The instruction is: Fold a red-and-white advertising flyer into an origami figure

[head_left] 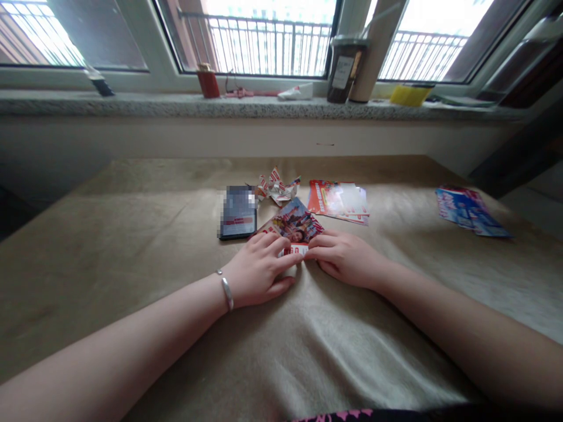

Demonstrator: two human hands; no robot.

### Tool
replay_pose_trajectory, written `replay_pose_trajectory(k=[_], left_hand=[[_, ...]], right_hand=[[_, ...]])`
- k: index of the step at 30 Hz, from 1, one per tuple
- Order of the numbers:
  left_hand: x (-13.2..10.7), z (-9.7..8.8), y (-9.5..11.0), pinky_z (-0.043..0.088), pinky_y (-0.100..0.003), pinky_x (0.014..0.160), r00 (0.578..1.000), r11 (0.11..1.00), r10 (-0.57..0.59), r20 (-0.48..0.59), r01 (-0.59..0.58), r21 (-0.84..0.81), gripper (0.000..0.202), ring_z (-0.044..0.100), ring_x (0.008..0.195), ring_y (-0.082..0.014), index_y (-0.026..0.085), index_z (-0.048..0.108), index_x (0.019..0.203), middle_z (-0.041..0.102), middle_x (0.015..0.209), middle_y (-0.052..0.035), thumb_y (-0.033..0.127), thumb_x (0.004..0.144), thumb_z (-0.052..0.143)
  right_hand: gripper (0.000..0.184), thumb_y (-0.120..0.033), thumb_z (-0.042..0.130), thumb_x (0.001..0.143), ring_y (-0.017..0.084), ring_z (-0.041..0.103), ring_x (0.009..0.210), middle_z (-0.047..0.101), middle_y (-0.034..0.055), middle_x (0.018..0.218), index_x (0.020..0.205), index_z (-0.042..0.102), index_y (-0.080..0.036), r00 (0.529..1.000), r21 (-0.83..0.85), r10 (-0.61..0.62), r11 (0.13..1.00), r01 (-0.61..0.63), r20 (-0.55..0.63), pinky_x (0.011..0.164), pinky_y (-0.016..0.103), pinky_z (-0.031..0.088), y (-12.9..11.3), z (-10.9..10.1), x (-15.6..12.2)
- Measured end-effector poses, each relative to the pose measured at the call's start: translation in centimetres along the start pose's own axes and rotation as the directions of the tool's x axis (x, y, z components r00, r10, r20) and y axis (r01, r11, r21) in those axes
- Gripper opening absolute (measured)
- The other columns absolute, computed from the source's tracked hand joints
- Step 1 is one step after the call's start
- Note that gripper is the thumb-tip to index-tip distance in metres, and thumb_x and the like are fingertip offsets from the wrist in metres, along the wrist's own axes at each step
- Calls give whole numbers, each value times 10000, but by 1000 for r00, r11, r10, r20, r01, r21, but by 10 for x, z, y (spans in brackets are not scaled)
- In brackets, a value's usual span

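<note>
A printed paper leaflet point(297, 220) with a dark, colourful picture lies on the table in front of me, its near edge showing a white strip with red print. My left hand point(259, 266), a silver bangle at its wrist, rests on the leaflet's lower left with fingers stretched out and thumb apart. At the lower right corner, my right hand point(345, 255) has its fingers bent together on the paper edge, the index finger pointing toward the left one. My fingers cover both lower sides of the leaflet. A dark phone-like device point(238, 212), partly pixelated, lies just beyond my left hand.
Crumpled printed paper point(278, 186) sits behind the leaflet. Red and white leaflets point(336, 199) are stacked beyond my right hand, and blue ones point(472, 211) lie far right. A brownish cover point(132, 234) spreads over the table. A cup point(345, 67) and a red container point(207, 81) stand on the windowsill.
</note>
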State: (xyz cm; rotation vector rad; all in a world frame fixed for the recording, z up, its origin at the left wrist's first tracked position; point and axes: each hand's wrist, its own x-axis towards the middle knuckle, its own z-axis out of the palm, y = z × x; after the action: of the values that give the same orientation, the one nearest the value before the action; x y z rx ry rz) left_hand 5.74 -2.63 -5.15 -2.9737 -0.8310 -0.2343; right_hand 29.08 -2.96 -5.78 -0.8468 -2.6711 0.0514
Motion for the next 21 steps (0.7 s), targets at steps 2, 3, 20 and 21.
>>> replay_pose_trajectory(k=[2, 3, 20, 21], left_hand=[[0, -1, 0, 370, -444, 942, 1000, 1000, 3, -4, -3, 1, 392, 454, 1037, -255, 264, 519, 1229, 527, 1125, -87, 428, 878, 459], [-1, -1, -1, 371, -442, 941, 1000, 1000, 7, -3, -7, 0, 381, 456, 1038, -255, 257, 527, 1215, 530, 1125, -86, 422, 877, 460], [-4, -8, -16, 436, -408, 934, 994, 992, 106, 11, -105, -76, 264, 501, 1047, -223, 208, 590, 1099, 573, 1115, -87, 223, 874, 453], [-4, -9, -17, 437, -403, 936, 994, 990, 112, 17, -110, -86, 253, 503, 1048, -219, 206, 594, 1084, 574, 1118, -85, 214, 876, 450]], right_hand=[[293, -107, 456, 832, 186, 560, 897, 654, 68, 959, 1007, 669, -208, 1000, 0, 6, 1000, -6, 4, 791, 322, 485, 0, 0, 0], [294, -107, 454, 832, 186, 561, 897, 654, 66, 964, 1003, 670, -210, 1000, 1, 8, 1000, -8, 5, 795, 322, 484, 0, -1, -1], [301, -113, 458, 828, 183, 546, 897, 648, 64, 955, 1007, 673, -226, 1000, -28, 11, 1000, -11, -3, 776, 305, 464, 3, 0, -4], [300, -114, 462, 827, 183, 545, 899, 648, 63, 958, 1009, 672, -228, 1000, -28, 13, 1000, -13, -1, 779, 307, 462, 4, 0, -5]])
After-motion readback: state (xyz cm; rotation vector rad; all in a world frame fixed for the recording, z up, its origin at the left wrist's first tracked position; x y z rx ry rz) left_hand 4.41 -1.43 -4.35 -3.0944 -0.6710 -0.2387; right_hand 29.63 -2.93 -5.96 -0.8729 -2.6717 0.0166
